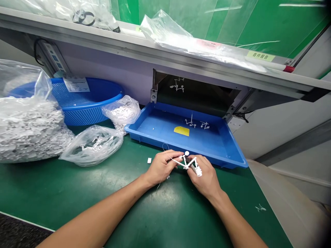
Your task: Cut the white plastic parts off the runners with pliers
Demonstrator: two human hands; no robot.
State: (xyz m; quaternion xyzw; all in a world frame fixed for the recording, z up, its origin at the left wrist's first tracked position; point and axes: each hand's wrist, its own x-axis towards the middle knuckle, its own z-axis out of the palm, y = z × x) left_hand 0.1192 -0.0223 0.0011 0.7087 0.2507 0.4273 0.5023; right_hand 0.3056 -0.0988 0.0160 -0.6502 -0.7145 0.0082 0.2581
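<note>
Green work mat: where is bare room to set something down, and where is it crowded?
The widest bare patch of the green mat lies between the bag of white parts and the left forearm. A smaller one lies right of the right hand, below the blue tray. The back left is crowded: bags against the blue basket.

white plastic sprue (186, 166) — partly hidden by the right hand (204, 177)

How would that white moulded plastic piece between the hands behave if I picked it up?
The white moulded plastic piece is probably light for its size, since the left hand and right hand hold it with just fingertips. Its thin arms look fairly stiff but could snap if bent hard. Its spindly, branching shape probably wouldn't roll far.
</note>
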